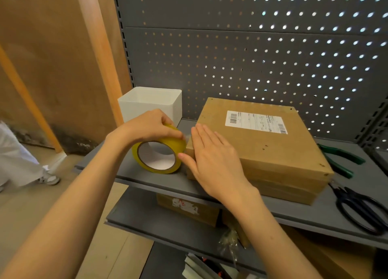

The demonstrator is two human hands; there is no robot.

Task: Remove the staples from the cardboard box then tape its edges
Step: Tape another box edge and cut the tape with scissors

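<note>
A roll of yellow tape [159, 152] is held upright on its edge on the grey shelf [130, 173] by the left hand [151, 125], whose fingers are curled over the top of the roll; the fingertips are pinched at the roll's right side, just where it meets the cardboard box [270, 144]. A short, pale stretch of tape seems to run from those fingertips to the box corner, but it is too faint to be made out with certainty. The right hand [214, 159] is laid flat and open, fingers together, on the near left corner of the box, with the thumb pressed against the box's left side wall; nothing is gripped by it, and the corner beneath the palm is hidden. The box lies flat on the shelf, reaching away to the right of the right hand, with a white shipping label [256, 122] on its far top face; the print is too small to be read. Small dark marks are seen along the lid edges, though whether they are holes or staples cannot be told. Beyond the left hand a white open container [151, 102] is partly covered by the knuckles. Well to the right of the box, green-handled pliers [340, 159] and black scissors [361, 209] are seen, the pliers' jaws hidden behind the box.
</note>
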